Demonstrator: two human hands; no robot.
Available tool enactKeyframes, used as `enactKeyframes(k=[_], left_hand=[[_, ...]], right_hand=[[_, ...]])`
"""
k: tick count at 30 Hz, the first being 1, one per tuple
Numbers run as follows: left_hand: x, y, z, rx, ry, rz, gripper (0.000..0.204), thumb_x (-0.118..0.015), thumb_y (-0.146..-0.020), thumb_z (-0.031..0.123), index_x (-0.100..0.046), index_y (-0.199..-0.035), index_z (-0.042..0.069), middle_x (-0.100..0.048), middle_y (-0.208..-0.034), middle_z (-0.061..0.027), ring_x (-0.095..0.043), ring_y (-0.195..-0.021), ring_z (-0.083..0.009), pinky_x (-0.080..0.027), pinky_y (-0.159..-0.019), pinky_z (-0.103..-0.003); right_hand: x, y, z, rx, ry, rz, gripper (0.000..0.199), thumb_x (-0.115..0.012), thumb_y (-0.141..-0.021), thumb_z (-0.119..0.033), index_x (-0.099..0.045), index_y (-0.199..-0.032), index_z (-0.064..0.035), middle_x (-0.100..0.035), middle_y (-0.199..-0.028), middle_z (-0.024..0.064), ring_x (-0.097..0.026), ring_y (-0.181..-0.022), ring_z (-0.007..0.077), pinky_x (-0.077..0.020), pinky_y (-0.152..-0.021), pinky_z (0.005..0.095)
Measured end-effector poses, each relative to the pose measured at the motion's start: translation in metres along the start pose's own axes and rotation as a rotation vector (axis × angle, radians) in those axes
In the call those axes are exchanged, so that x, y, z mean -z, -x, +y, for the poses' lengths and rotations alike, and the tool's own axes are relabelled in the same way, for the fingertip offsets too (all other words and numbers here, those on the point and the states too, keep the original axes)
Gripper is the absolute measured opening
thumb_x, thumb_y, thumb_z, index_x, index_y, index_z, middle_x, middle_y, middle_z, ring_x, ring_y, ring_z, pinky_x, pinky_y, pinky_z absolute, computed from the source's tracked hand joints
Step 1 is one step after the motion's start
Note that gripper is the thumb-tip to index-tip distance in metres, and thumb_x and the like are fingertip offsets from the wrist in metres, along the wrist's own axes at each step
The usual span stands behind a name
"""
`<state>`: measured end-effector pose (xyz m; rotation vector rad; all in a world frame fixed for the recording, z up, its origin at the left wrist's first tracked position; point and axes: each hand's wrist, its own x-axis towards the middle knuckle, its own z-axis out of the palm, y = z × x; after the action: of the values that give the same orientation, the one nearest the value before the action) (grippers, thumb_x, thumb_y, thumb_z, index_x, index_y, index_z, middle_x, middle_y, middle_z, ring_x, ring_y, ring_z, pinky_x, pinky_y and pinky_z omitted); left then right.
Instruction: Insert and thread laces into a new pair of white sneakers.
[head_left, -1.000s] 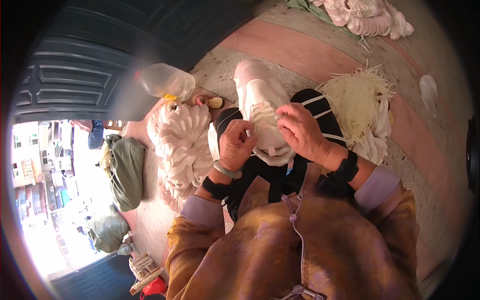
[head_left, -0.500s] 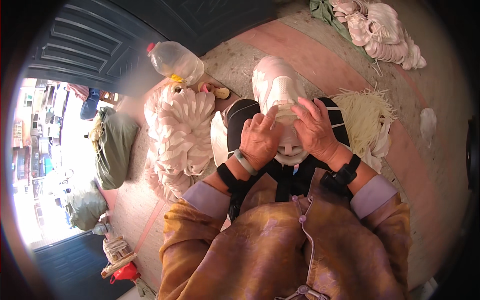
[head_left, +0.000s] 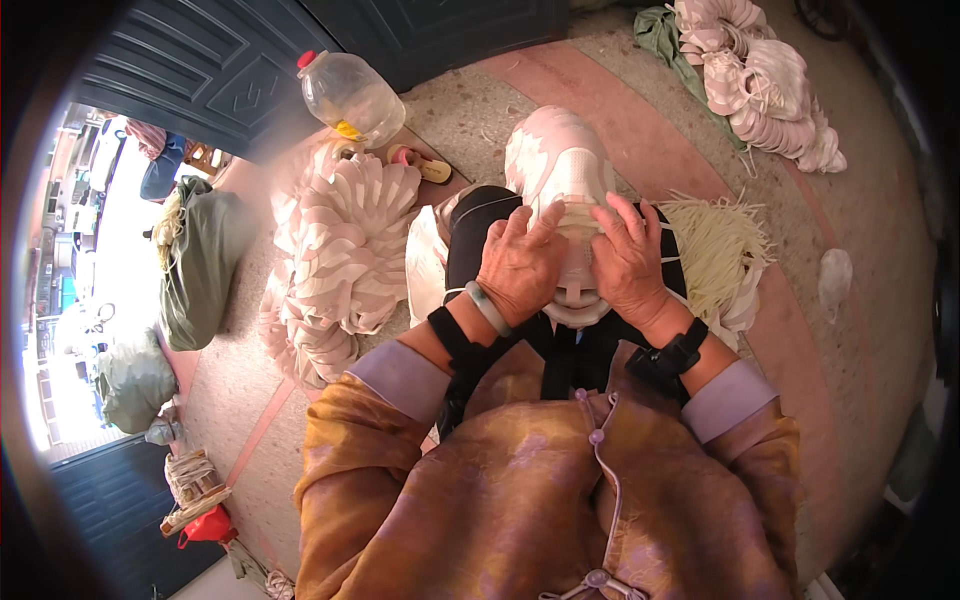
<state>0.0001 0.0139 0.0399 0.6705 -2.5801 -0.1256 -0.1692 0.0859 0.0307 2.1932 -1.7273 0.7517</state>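
Note:
A pale pink-white shoe upper (head_left: 560, 150) rests on my lap, toe pointing away and heel opening toward me. My left hand (head_left: 520, 265) lies on its left side near the tongue, thumb and bent fingers closed at the eyelet edge. Opposite it, my right hand (head_left: 630, 265) has its fingers curled against the right edge, the index finger raised. Whether a thin lace is between my fingertips is too small to make out. Beside my right knee lies a bundle of cream laces (head_left: 720, 245). A fanned stack of similar uppers (head_left: 345, 245) sits left of my knees.
Beyond the stack stand a clear plastic jug (head_left: 355, 100) with a red cap and a sandal (head_left: 425, 165). More uppers (head_left: 765, 90) lie in a pile at the far right. Green sacks (head_left: 200, 270) stand near the doorway, with a red bag (head_left: 208, 525) lower left.
The view has shifted slightly, so the surroundings sit further left. Both hands stay on the shoe upper, with only small finger movements.

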Motion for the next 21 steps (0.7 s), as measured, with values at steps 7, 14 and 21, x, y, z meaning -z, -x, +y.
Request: enactKeyframes(k=[7,14,21], left_hand=[[0.004,-0.001,-0.003,0.045,0.030,-0.045,0.014,-0.063,-0.068,0.017,-0.063,-0.081,0.010,-0.054,-0.119,-0.0074,-0.053,-0.098,-0.0252,-0.045,-0.076,-0.040],[0.002,0.000,-0.006,0.054,0.108,-0.066,0.015,-0.063,-0.073,0.016,-0.062,-0.085,0.008,-0.054,-0.119,-0.0083,-0.055,-0.098,-0.0259,-0.046,-0.075,-0.040],[-0.005,-0.003,-0.007,0.064,0.106,-0.052,0.018,-0.060,-0.074,0.011,-0.059,-0.091,0.006,-0.053,-0.120,-0.0098,-0.055,-0.100,-0.0272,-0.046,-0.076,-0.041]], right_hand=[[-0.003,0.000,-0.008,-0.160,-0.164,0.008,0.006,-0.057,-0.069,-0.004,-0.054,-0.072,-0.0006,-0.052,-0.113,0.0127,-0.043,-0.117,0.0310,-0.0315,-0.096,0.0525],[-0.020,-0.001,0.001,-0.267,-0.487,0.071,0.008,-0.056,-0.067,0.003,-0.054,-0.074,-0.0009,-0.054,-0.109,0.0131,-0.049,-0.105,0.0339,-0.0398,-0.088,0.0429],[-0.025,-0.003,0.003,-0.331,-0.551,0.058,0.010,-0.065,-0.066,-0.002,-0.057,-0.072,-0.0049,-0.055,-0.109,0.0100,-0.049,-0.106,0.0308,-0.0375,-0.090,0.0453]])
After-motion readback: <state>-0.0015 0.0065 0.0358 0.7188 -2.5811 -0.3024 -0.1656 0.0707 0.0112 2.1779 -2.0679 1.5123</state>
